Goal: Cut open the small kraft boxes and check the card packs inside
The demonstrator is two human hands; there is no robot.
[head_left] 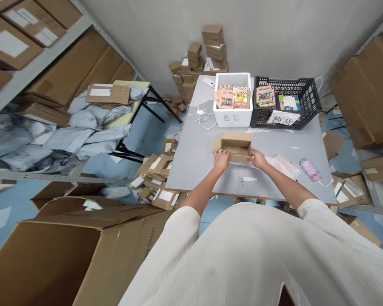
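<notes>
A small open cardboard box (pixel 235 143) sits on the grey table (pixel 198 165), its flaps spread. My left hand (pixel 221 160) grips the box's near left corner, fingers curled on the flap. My right hand (pixel 258 159) pinches the near right corner. Nothing shows inside the box from here.
Behind the box stand a white foam bin (pixel 232 114) with colourful booklets and a black plastic crate (pixel 287 104) with a paper label. A white charger cable (pixel 204 117) lies at the left. A large open carton (pixel 60 250) and flattened boxes (pixel 156 178) lie on the floor at the left; shelves with cartons flank both sides.
</notes>
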